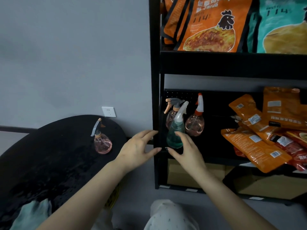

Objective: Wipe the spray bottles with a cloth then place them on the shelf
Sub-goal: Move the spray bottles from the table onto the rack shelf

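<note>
A green spray bottle (176, 130) with a white trigger head stands upright at the left front of the black shelf (214, 140). My right hand (187, 151) is just in front of it, thumb and fingers spread around its lower part; I cannot tell if they touch it. My left hand (137, 150) hovers open beside the shelf's left post, holding nothing. Two pink spray bottles (194, 125) stand behind the green one. Another pink spray bottle (102, 142) stands on the round black table (54, 155). A pale teal cloth (31, 211) lies at the table's near edge.
Orange snack packets (255, 140) are piled on the right of the same shelf. Large orange and teal bags (211, 25) fill the shelf above. Cardboard boxes (182, 176) sit under the shelf. A wall socket (108, 112) is behind the table.
</note>
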A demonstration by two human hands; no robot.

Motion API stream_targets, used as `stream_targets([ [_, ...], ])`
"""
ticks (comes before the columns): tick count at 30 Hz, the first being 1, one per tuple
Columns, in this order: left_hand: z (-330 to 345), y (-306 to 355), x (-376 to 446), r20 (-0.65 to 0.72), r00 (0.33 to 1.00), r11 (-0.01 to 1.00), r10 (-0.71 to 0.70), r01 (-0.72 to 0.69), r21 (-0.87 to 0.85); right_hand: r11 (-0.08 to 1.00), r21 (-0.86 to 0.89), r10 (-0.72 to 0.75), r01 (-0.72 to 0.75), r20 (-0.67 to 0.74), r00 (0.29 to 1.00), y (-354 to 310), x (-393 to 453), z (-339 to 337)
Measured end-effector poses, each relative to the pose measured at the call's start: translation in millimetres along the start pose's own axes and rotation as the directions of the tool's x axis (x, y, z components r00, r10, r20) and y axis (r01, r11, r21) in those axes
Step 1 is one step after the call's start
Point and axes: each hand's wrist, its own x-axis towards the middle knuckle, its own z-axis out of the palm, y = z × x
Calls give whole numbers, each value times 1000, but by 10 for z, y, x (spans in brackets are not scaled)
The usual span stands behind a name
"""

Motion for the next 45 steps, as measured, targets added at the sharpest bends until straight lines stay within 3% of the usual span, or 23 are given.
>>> stream_targets([
  [8, -242, -514, -417, -38, 995, 995, -88, 89, 39, 988, 47, -152, 147, 138, 979, -472, -126, 432],
  [17, -502, -1193, -767, -86, 968, 969, -234, 239, 59, 983, 34, -183, 180, 229, 956, -921, 244, 1115],
  [29, -526, -2146, -878, -66, 918, 918, -390, 394, 52, 997, -20, -61, 75, 391, 918, -963, 925, 2340],
  [38, -451, -2607, -712, -84, 908, 908, -410, 415, 60, 999, 6, 33, -39, 368, 929, -1228, 1645, 3048],
  [45, -391, -2703, -558, -101, 921, 922, -376, 383, 54, 983, 110, 101, -149, 353, 930, -1136, 1724, 3374],
])
